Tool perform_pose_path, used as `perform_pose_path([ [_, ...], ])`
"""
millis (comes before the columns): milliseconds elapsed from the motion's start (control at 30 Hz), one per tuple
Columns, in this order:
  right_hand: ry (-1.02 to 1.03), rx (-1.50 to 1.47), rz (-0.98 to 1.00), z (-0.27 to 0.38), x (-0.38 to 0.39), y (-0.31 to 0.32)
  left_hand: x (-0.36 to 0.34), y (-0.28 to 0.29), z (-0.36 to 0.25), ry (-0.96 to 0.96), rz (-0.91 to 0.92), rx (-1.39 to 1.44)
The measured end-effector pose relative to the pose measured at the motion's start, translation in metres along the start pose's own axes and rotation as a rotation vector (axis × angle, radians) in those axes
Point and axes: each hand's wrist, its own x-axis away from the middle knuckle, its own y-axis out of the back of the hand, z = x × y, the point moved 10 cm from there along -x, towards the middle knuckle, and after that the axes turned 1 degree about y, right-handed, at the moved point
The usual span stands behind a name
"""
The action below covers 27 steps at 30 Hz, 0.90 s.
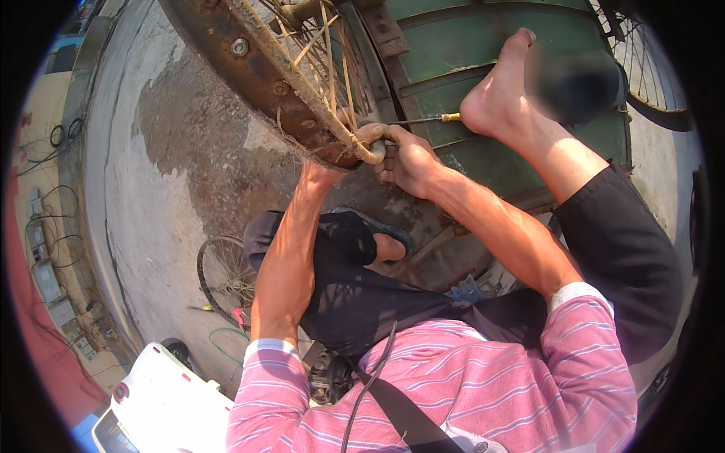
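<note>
A large rusty wheel rim [260,72] with bolts along its face and a tan cord-like edge slants down from the top, its spokes [332,57] to the right. My left hand [324,173] reaches behind the lower end of the rim and closes round it; most of its fingers are hidden. From the right, my right hand [411,160] meets that same end with curled fingers pressed at the tan edge. Whatever its fingertips pinch is too small to make out. Just beyond my hands, a screwdriver [450,117] with a yellow handle lies against green metal panels [445,45].
My bare right foot [498,102] rests on the green panels, near a blurred dark shape [581,83]. Another spoked wheel [657,113] stands at far right. A smaller wheel [226,275] lies left of my knee. A white vehicle [162,400] is at lower left; cables [57,234] run along the left wall.
</note>
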Motion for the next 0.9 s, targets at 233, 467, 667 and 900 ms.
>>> perform_pose_path([
  [233, -0.048, 0.584, -0.150, 0.035, 0.019, 0.005, 0.018, 0.004, -0.014, -0.073, -0.010, 0.008],
  [467, 0.441, 0.833, -0.386, 0.097, 0.011, 0.020, 0.039, 0.000, -0.043, -0.303, -0.073, -0.486],
  [667, 0.404, 0.346, -0.343, 0.096, -0.019, -0.019, 0.053, 0.004, -0.067, -0.658, -0.130, -0.706],
  [900, 0.664, 0.871, -0.188, 0.110, -0.037, -0.040, 0.051, 0.013, -0.060, -0.344, -0.195, -0.485],
])
